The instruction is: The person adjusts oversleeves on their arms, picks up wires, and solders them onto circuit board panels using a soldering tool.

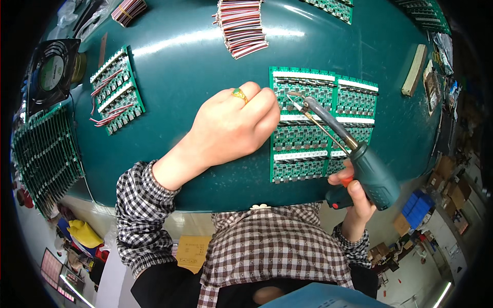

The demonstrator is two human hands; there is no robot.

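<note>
My right hand [358, 197] grips a dark green soldering gun [377, 177] with a red trigger. Its long metal barrel slants up and left, and the tip is over the upper left part of a green circuit board panel [300, 136]. White connector strips and rows of small components cover this panel. My left hand [236, 120], wearing a ring [239, 95], is closed at the panel's left edge, close to the tip. Its fingertips are turned away, so whatever they pinch is hidden.
A smaller board panel [118, 90] with red and white wires lies at the left. Behind it stands a black fan [51, 72] above stacked boards [46, 154]. A wire bundle [241, 28] lies at the far middle, a wooden block [414, 69] at the right.
</note>
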